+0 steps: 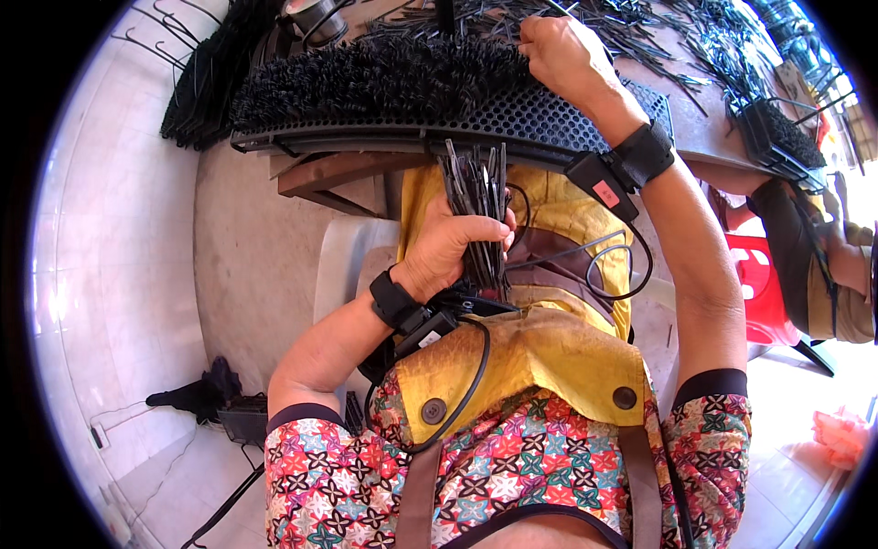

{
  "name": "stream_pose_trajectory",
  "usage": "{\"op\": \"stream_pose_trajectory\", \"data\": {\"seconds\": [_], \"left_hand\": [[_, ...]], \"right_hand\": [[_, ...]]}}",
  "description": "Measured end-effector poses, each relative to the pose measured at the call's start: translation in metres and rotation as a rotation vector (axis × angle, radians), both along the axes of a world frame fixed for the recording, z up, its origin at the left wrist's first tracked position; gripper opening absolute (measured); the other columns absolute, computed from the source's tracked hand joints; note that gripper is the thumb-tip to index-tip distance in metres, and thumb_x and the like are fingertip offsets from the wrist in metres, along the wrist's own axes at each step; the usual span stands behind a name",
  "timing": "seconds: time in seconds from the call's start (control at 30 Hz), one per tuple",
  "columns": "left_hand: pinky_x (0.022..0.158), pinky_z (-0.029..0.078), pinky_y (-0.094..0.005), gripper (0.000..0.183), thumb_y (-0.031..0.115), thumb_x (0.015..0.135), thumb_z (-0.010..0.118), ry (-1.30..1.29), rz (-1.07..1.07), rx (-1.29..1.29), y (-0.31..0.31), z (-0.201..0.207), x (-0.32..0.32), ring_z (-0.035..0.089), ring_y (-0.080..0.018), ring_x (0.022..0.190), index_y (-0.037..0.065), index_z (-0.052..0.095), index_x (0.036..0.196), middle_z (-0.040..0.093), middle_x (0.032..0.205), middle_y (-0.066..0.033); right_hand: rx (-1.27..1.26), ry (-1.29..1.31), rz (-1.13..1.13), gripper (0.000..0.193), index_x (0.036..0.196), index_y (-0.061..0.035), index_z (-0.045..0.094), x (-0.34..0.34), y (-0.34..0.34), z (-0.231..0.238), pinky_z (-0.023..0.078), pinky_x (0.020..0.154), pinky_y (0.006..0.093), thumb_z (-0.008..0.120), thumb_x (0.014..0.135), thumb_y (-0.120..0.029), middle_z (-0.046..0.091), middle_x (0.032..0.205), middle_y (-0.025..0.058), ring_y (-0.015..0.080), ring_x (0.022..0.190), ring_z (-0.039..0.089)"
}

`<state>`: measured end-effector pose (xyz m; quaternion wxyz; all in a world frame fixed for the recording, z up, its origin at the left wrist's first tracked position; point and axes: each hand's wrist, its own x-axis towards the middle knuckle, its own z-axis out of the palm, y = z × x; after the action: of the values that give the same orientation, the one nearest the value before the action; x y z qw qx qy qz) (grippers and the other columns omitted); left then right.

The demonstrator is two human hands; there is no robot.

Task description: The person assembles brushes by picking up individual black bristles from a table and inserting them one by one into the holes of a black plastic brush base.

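Black strips point(476, 215) gripped in the left hand point(437, 249), dead centre!
Upper centre-right, the right hand point(572, 62) curls over the perforated tray point(512, 128); whether it pinches anything, I can't tell. Those strips fan unevenly: a slack left grip could spill them, and a brushing knuckle might unsettle the packed black pieces point(384, 84).
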<state>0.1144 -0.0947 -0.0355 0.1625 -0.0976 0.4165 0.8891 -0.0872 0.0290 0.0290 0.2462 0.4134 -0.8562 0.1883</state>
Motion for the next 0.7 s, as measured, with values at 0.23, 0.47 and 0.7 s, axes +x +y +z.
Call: {"op": "stream_pose_trajectory", "data": {"seconds": [0.23, 0.47, 0.7], "left_hand": [[0.057, 0.051, -0.0306, 0.039, -0.003, 0.068, 0.063, 0.009, 0.015, -0.024, 0.001, 0.001, 0.002, 0.059, -0.0180, 0.066, 0.000, 0.050, 0.104, 0.060, 0.082, -0.0098], [0.056, 0.050, -0.0288, 0.038, -0.002, 0.068, 0.064, 0.005, 0.027, -0.024, 0.002, 0.000, 0.003, 0.059, -0.0163, 0.066, 0.000, 0.052, 0.104, 0.061, 0.081, -0.0095], [0.058, 0.051, -0.0298, 0.040, -0.003, 0.068, 0.064, -0.025, 0.003, -0.047, 0.003, 0.001, 0.001, 0.059, -0.0172, 0.067, 0.001, 0.052, 0.106, 0.061, 0.083, -0.0094]], "right_hand": [[0.040, -0.178, -0.111, 0.023, 0.072, -0.0009, 0.062, -0.009, 0.008, 0.005, 0.046, 0.057, 0.0385, 0.066, 0.076, -0.023, 0.057, 0.061, 0.0167, 0.0316, 0.059, 0.057], [-0.094, -0.212, -0.167, 0.026, 0.068, -0.0019, 0.060, 0.008, 0.013, -0.002, 0.048, 0.061, 0.0425, 0.065, 0.075, -0.026, 0.059, 0.068, 0.0190, 0.0377, 0.067, 0.059], [-0.068, -0.051, -0.090, 0.020, 0.056, 0.0000, 0.053, -0.012, 0.007, -0.008, 0.044, 0.050, 0.0450, 0.059, 0.067, -0.016, 0.052, 0.055, 0.0211, 0.0387, 0.056, 0.057]]}}
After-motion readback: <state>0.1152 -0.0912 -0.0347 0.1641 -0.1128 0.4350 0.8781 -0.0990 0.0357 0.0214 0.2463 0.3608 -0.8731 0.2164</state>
